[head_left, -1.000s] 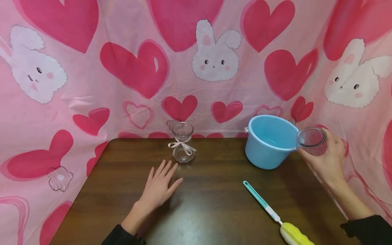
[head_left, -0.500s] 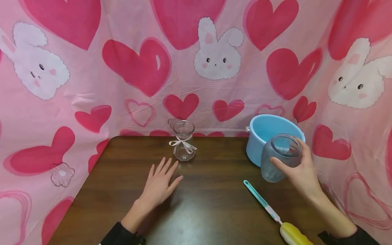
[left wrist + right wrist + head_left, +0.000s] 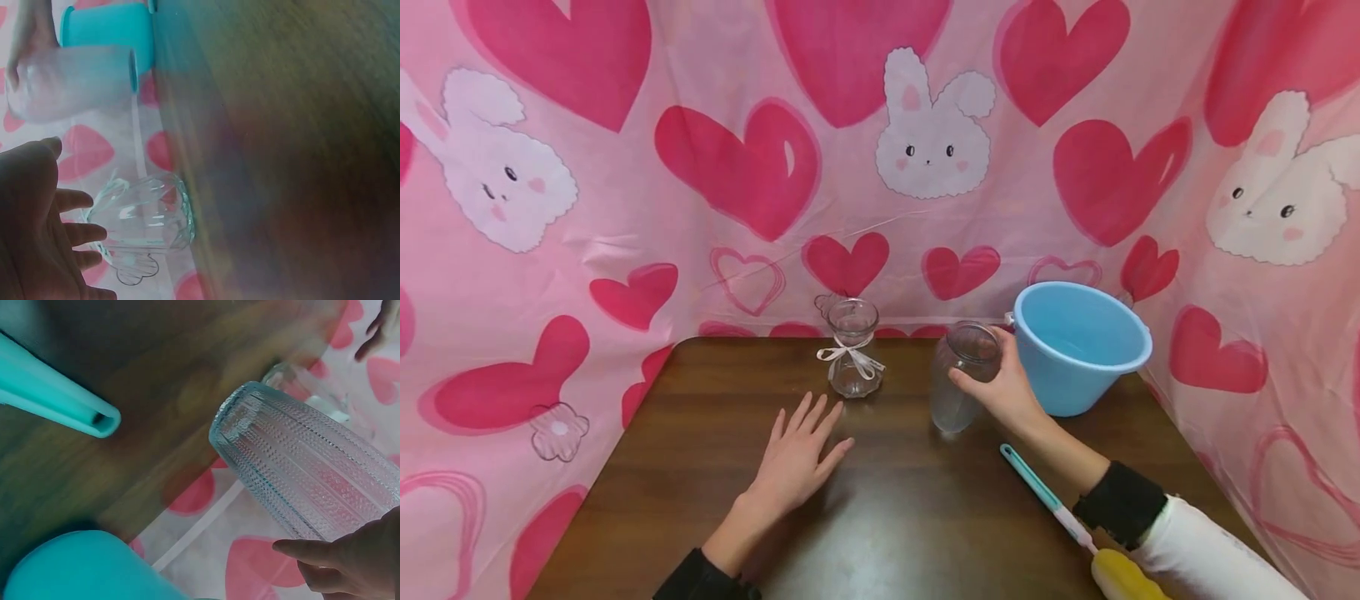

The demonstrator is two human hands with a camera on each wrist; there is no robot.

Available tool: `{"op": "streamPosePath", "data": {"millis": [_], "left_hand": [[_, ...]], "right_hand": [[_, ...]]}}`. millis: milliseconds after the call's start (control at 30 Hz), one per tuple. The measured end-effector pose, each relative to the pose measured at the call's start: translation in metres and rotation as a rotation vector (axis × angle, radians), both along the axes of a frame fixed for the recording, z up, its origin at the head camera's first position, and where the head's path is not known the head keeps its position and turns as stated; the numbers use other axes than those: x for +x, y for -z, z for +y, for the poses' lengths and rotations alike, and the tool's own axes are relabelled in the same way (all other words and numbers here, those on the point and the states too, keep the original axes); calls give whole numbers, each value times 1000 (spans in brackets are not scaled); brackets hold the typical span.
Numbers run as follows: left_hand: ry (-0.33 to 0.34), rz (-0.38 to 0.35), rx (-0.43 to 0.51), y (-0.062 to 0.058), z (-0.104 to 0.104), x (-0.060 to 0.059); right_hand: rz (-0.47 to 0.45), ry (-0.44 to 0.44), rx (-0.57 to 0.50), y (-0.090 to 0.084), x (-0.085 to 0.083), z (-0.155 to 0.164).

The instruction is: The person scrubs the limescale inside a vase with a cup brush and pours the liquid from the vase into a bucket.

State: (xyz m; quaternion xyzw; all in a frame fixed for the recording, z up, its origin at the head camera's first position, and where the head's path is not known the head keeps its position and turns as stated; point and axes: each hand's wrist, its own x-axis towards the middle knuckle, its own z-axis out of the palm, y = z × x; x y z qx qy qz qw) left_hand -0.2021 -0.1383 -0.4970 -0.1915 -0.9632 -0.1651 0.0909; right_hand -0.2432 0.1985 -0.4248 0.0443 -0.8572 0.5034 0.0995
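Note:
My right hand (image 3: 1011, 387) grips a clear textured glass jar (image 3: 953, 408) round its upper part, thumb on the near side. In both wrist views the jar's base hangs a little above the table. To its left stands a small clear glass vase (image 3: 853, 382) with a white ribbon bow tied round its neck. My left hand (image 3: 793, 458) lies in front of that vase, fingers spread, holding nothing. In the left wrist view its fingertips (image 3: 84, 234) show over the vase (image 3: 144, 215), though whether they touch it I cannot tell.
A light blue bucket (image 3: 1075, 379) stands at the back right, just behind my right hand. A sponge brush with a teal handle (image 3: 1030, 475) and yellow head (image 3: 1123, 575) lies on the dark wooden table (image 3: 895, 517). A pink patterned cloth (image 3: 820, 75) hangs behind.
My right hand has carried the glass jar leftward from beside the bucket, past its front, towards the ribboned vase. My left hand, the bucket and the brush stay where they were.

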Motion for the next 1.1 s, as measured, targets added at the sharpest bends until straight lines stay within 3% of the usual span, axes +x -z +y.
{"op": "streamPosePath", "data": {"millis": [267,433,733,1100], "left_hand": [[3,7,-6,4,0,-2],[11,1,-5,6,2,-4],[33,-12,-3,5,-1,-4],[22,15,10,6,-1,-4]], "right_hand": [[104,64,-16,15,-57,-26],[127,85,-55,29,-77,-32],[126,90,-76,42,-88,-51],[135,37,-33,30,-97,-73]]}}
